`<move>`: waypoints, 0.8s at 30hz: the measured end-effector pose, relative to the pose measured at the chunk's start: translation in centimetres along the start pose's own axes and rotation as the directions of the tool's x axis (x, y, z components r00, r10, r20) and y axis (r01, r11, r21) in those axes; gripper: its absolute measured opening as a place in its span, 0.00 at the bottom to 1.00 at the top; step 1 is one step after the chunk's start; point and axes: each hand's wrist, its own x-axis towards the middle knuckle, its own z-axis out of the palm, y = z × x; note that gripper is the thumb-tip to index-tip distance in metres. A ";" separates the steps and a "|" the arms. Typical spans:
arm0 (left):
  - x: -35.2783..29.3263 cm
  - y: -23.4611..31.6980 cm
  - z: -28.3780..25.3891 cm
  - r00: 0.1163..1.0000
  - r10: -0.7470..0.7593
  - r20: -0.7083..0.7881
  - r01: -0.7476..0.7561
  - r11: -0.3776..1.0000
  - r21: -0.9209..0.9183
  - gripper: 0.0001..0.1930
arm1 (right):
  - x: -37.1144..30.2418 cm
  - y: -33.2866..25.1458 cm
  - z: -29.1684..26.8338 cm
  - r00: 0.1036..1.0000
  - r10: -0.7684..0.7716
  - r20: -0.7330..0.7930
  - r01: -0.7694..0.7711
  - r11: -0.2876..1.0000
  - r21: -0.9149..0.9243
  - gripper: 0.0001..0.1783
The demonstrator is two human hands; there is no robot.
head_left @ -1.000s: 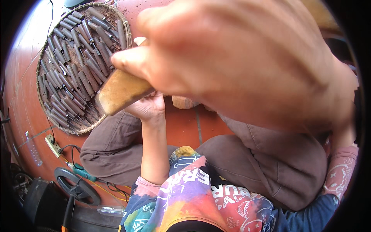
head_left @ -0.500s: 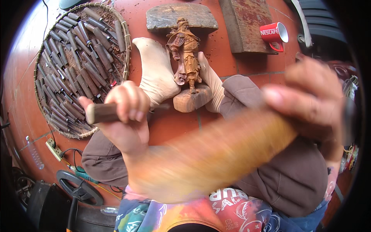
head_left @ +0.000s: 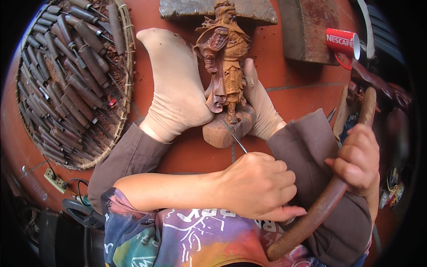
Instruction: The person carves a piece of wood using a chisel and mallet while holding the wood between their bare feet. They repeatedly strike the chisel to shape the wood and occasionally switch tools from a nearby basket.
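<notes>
A carved wooden statue of a robed standing figure is held upright between my two socked feet. Its block-like wooden base faces me. My left hand is closed around a carving chisel; the fist hides its handle, and the thin blade reaches the top of the base near the figure's feet. Over my right knee, my right hand grips a long, slightly curved wooden club near its upper end. The club's thick lower end hangs over my lap, just right of my left hand.
On the left, a round woven basket holds many wooden-handled chisels among shavings. Behind the statue lies a worn wooden block. A larger block stands far right, with a red mug by its edge. A power strip lies lower left.
My left hand has swung from beside the basket to the middle, bringing the chisel's blade onto the base. The blurred club has slowed and tilted more upright at the right. The view has shifted closer.
</notes>
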 end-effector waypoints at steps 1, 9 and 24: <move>-0.1 -0.5 0.0 0.998 0.042 -0.046 -0.042 0.999 0.007 0.22 | -0.3 -0.1 0.2 0.999 0.019 0.049 -0.020 1.000 0.013 0.13; -0.4 -2.9 0.8 0.959 0.149 -0.240 -0.158 0.987 -0.017 0.27 | 0.0 0.3 1.1 0.983 0.185 0.005 -0.185 0.982 0.033 0.14; -0.1 -3.4 0.4 0.947 0.085 -0.309 -0.110 0.992 -0.064 0.25 | 0.2 0.2 0.8 0.983 0.165 0.076 -0.166 0.986 0.013 0.15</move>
